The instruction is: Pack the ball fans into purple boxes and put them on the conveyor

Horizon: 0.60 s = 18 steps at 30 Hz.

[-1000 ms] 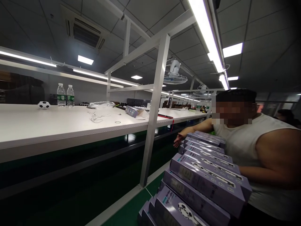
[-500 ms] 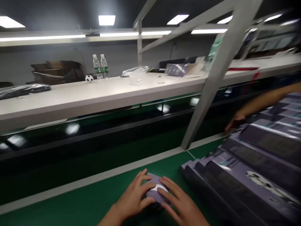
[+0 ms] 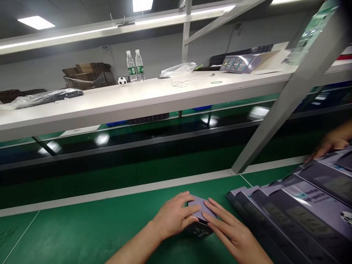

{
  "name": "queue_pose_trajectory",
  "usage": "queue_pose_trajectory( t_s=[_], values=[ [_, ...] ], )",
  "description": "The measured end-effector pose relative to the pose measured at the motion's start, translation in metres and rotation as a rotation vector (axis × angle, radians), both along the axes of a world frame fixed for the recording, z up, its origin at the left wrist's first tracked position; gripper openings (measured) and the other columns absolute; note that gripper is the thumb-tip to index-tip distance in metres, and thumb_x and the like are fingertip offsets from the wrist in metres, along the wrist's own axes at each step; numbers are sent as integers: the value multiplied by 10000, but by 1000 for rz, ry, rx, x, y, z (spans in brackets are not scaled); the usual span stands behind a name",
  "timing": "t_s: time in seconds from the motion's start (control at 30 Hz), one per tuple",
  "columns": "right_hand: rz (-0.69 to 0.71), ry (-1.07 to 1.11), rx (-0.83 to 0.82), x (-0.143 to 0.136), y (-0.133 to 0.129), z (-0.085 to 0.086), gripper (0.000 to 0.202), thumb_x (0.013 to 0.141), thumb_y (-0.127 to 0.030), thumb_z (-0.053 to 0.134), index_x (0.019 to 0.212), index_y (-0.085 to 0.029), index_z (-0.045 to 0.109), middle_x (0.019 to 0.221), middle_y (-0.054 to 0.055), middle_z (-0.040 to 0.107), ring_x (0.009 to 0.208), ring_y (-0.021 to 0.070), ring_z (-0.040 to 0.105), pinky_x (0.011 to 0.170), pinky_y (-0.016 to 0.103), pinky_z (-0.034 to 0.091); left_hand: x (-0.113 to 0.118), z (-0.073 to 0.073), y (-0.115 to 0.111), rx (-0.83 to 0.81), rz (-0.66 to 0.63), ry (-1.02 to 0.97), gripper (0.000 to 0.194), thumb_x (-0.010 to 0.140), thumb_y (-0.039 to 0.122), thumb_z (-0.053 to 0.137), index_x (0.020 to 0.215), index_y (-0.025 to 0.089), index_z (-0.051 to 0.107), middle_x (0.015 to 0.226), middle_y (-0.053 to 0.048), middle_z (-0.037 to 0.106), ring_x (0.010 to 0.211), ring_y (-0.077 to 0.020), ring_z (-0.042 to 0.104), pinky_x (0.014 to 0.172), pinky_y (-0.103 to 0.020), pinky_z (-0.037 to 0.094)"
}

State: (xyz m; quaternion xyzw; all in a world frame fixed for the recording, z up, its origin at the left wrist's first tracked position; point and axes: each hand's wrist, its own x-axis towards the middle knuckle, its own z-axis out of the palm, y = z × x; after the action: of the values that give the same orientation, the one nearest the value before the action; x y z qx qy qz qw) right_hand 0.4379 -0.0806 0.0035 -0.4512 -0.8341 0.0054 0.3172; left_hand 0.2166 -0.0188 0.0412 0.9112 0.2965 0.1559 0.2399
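A small box (image 3: 199, 231) with a lilac top and a dark printed side stands on the green work surface (image 3: 90, 231). My left hand (image 3: 176, 216) grips its left side, with the thumb at the near top edge and fingers over the top. From the right, my right hand (image 3: 233, 231) holds the same box, its long fingers laid along the top and right edge. To the right of my hands lies a pile of larger purple and dark printed boxes (image 3: 310, 200), overlapping in slanted rows.
A co-worker's hand (image 3: 330, 143) reaches over the pile at the right. A slanted metal post (image 3: 269, 124) rises behind it. Beyond a dark gap runs a white shelf (image 3: 118, 104), carrying two water bottles (image 3: 139, 68), a small football (image 3: 122, 81) and an opened printed box (image 3: 239, 64).
The view has swung right and steadied. Both hands stay on the small box, whose dark side now shows. The co-worker's hand appears farther right, on the pile.
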Motion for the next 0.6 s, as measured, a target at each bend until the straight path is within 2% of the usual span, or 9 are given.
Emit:
queue_pose_trajectory(
  t_s=[0.1,0.2,0.3,0.47,0.53,0.6],
  values=[
    [34,-16,-12,3,-1,1,384,889,-213,518,1262,-302,527,1337,33,516,1278,245,396,934,335,511,-2,5,-6,43,-29,53,370,941,346,436,1289,238,501,1365,-74,467,1338,-229,332,1123,-360,262],
    [53,-82,26,5,-3,2,400,905,-201,475,1292,-301,494,1363,34,489,1297,239,366,917,316,516,-3,5,-10,77,-38,102,407,923,374,472,1303,227,477,1390,-86,442,1339,-262,327,1119,-404,270],
    [57,-182,93,3,-10,-2,474,898,-213,484,1364,-252,407,1391,57,455,1326,261,315,914,325,516,-4,-5,-16,159,-27,143,477,892,451,507,1312,235,444,1393,-79,442,1313,-302,362,1095,-514,284],
    [-29,-354,197,0,-22,-17,563,857,-79,401,1392,-248,364,1410,26,429,1337,304,297,978,450,458,-7,-27,-28,411,42,149,370,969,345,356,1331,279,397,1411,-40,425,1321,-324,339,1027,-656,292],
    [-66,-339,195,0,-21,-22,566,855,-85,400,1393,-255,362,1409,25,430,1340,315,289,948,454,484,-4,-29,-29,407,60,149,382,963,350,372,1339,283,387,1421,-37,411,1335,-338,307,1030,-669,274],
    [-90,-265,165,-1,-19,-24,566,866,-106,417,1404,-265,338,1409,29,432,1342,297,290,923,414,508,2,-27,-27,318,68,148,454,925,357,471,1359,272,369,1429,-54,396,1355,-344,262,1059,-641,254]
  ],
)
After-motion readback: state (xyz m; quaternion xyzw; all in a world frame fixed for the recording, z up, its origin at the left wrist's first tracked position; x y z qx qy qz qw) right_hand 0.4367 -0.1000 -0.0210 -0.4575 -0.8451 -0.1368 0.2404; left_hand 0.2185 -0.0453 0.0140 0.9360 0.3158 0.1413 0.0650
